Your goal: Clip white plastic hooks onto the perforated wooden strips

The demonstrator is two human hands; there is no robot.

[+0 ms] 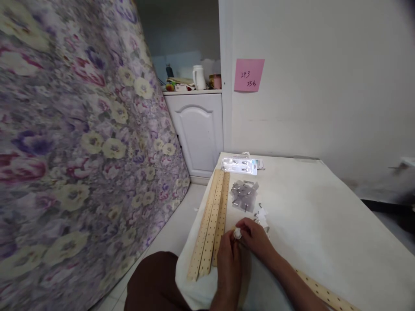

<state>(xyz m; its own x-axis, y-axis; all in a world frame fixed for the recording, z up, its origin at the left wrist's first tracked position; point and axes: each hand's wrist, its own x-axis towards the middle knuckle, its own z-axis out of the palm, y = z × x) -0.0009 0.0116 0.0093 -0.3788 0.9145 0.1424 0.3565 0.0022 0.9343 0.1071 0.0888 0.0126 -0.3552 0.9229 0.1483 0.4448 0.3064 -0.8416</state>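
Both hands meet over the near part of the white-covered table (301, 194). Between the fingertips of my left hand (228, 255) and my right hand (254, 238) is a small white round piece (237, 233); its exact kind is too small to make out. The fingers of each hand are pinched together around it. Just left of my left hand lie several pale wooden strips (207, 242) with rows of holes. Beyond the hands is a pile of clear plastic squares with metal hooks (244, 196). Some white pieces (261, 216) lie right behind my right hand, partly covered by it.
A clear blister pack (238, 166) sits at the table's far end. Another perforated strip (324, 291) lies under my right forearm. To the left hangs a floral curtain (97, 142). Behind stand a white cabinet (199, 129) and a wall with a pink note (249, 75).
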